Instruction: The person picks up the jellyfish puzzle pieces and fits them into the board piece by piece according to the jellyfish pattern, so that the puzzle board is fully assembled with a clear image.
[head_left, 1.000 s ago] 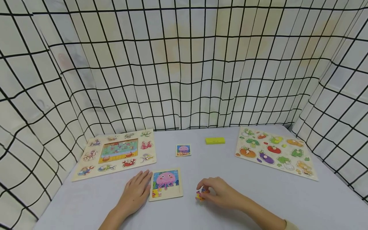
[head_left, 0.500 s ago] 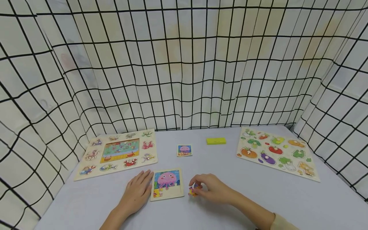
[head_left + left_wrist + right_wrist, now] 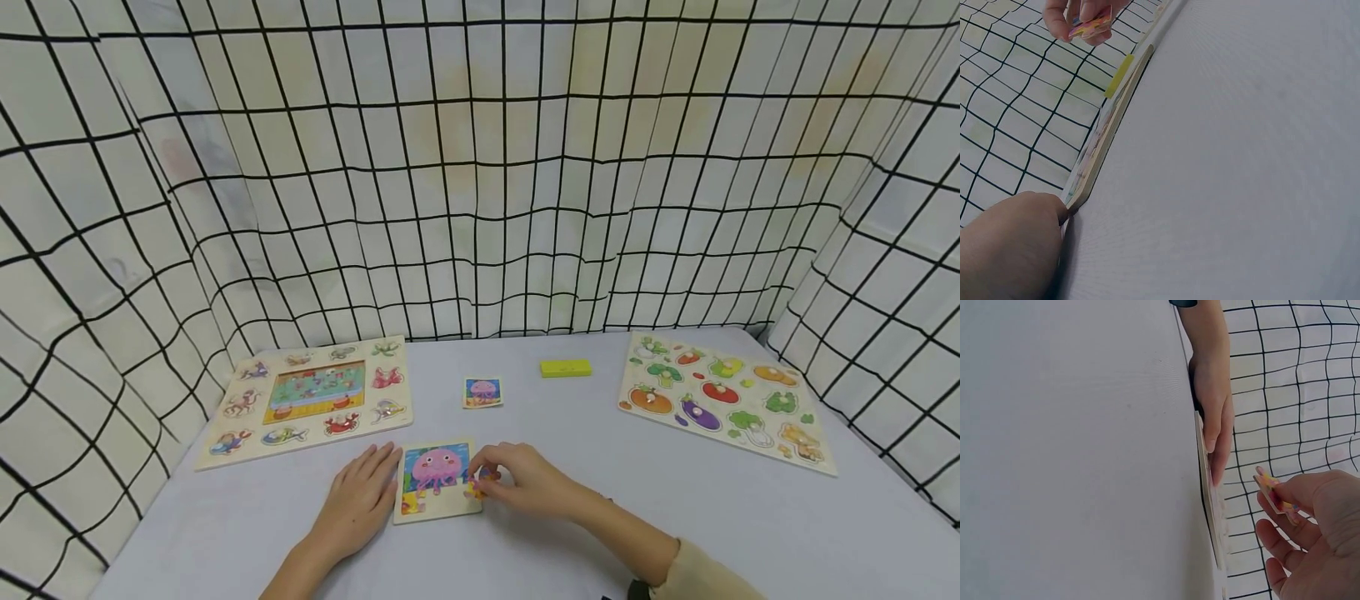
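A square jigsaw board (image 3: 442, 504) with a pink jellyfish picture lies in front of me, its lower right part showing bare wood. My left hand (image 3: 357, 504) lies flat with straight fingers along the board's left edge. Over the board's right edge, my right hand (image 3: 525, 482) pinches a colourful puzzle piece (image 3: 476, 486) between thumb and fingers. In the right wrist view the piece (image 3: 1275, 495) is held above the table, apart from the board (image 3: 1208, 500). The left wrist view shows the same piece (image 3: 1092, 25) up in the fingers.
Behind the board lies a small jellyfish card (image 3: 482, 392), with a yellow block (image 3: 566, 368) to its right. A sea-animal puzzle board (image 3: 225, 408) lies at the left, a vegetable puzzle board (image 3: 678, 383) at the right. Black netting (image 3: 525, 215) hangs behind the table.
My right hand has moved left with the puzzle piece, from beside the board to over its right edge. The left hand has stayed at the board's left edge.
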Demonstrator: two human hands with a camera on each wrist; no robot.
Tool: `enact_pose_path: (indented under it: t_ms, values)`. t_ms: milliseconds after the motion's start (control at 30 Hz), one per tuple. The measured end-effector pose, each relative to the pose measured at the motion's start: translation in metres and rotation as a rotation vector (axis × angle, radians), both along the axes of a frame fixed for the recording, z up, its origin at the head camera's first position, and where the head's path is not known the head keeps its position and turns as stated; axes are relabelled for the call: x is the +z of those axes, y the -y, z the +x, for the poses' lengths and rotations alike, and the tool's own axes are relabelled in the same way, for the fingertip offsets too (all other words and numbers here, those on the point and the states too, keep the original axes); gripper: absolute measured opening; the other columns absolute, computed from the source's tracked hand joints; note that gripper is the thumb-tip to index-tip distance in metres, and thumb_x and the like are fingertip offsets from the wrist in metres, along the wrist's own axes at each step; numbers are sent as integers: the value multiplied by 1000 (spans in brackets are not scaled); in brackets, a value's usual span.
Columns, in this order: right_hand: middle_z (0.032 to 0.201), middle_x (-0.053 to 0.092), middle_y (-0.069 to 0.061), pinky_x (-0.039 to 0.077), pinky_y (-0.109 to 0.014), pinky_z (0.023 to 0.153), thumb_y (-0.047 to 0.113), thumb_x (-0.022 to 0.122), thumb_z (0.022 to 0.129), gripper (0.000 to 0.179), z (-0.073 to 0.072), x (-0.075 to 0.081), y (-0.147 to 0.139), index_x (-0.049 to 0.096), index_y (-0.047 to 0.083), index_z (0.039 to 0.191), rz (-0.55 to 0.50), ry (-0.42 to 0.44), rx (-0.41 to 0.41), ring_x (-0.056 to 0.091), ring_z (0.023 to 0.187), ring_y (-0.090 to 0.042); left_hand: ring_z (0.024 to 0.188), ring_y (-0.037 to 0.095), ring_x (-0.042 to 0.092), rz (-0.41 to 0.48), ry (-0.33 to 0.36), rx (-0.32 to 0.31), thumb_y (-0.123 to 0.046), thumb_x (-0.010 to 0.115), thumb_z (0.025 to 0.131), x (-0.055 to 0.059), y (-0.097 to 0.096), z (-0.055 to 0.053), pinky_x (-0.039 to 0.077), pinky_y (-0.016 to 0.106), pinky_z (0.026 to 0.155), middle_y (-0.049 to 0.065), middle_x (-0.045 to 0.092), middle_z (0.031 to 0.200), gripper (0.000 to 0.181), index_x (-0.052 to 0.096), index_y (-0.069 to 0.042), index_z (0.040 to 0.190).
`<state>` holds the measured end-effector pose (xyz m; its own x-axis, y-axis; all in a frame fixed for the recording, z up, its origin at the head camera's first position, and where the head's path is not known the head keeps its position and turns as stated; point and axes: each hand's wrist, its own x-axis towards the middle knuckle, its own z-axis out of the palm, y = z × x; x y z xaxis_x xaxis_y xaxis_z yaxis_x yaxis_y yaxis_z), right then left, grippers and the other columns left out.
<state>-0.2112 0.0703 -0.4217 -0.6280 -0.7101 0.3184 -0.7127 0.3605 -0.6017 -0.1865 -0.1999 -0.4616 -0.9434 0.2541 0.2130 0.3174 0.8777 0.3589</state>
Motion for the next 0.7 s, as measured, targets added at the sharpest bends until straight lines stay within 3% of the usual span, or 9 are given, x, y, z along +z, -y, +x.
enact_pose_path:
  t_ms: [333, 700]
  values:
    - [79, 55, 13, 47, -20, 64, 9, 64, 85, 12, -10, -3, 20, 59, 15, 94, -1, 6, 7, 50, 74, 0, 132, 35, 27, 3, 7, 3, -22, 50, 93, 0, 0, 0, 21, 57, 102, 13, 39, 141, 46, 44, -5, 136]
    - [76, 58, 11, 46, -16, 57, 9, 65, 84, 12, -15, -16, 39, 58, 16, 89, -29, 163, -77, 51, 68, -1, 131, 36, 28, 5, -27, -4, -20, 50, 93, -2, 1, 0, 22, 58, 101, 14, 40, 140, 45, 45, -4, 134]
